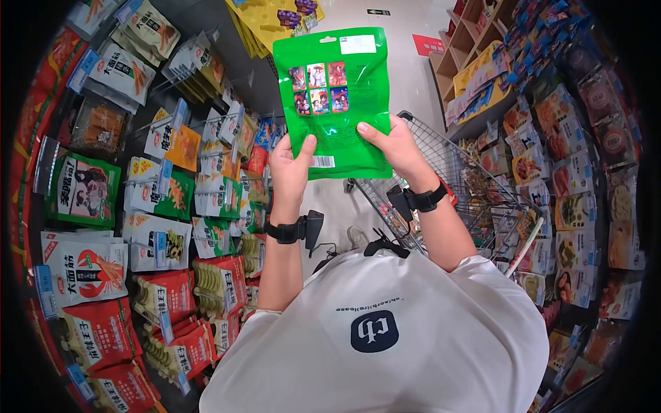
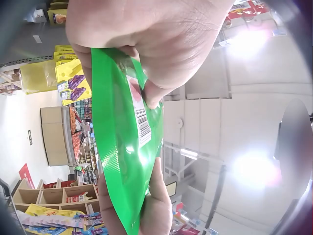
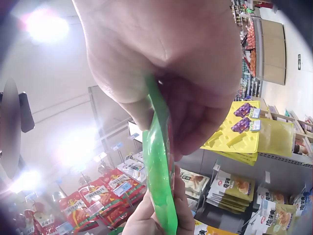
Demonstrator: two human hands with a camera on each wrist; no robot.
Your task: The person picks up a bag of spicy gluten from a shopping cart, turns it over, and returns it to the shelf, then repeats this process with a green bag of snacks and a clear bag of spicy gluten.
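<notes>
A green snack bag (image 1: 337, 138) is held up in front of the chest, its back with small pictures, a white sticker and a barcode turned toward the head camera. My left hand (image 1: 291, 164) pinches its lower left edge, thumb on the near face and fingers behind. At the lower right edge my right hand (image 1: 397, 146) grips it the same way. In the left wrist view the bag (image 2: 122, 132) is seen along its bottom seam, with the barcode beside the left thumb. Edge-on in the right wrist view, the bag (image 3: 159, 156) runs between both hands.
A wire shopping cart (image 1: 441, 179) stands to the right, beyond the right forearm. Hanging snack packs (image 1: 162, 241) fill the left shelves, with a similar green pack (image 1: 82, 189) among them. More packs (image 1: 575, 213) line the right shelves. A yellow display (image 1: 258, 24) stands ahead.
</notes>
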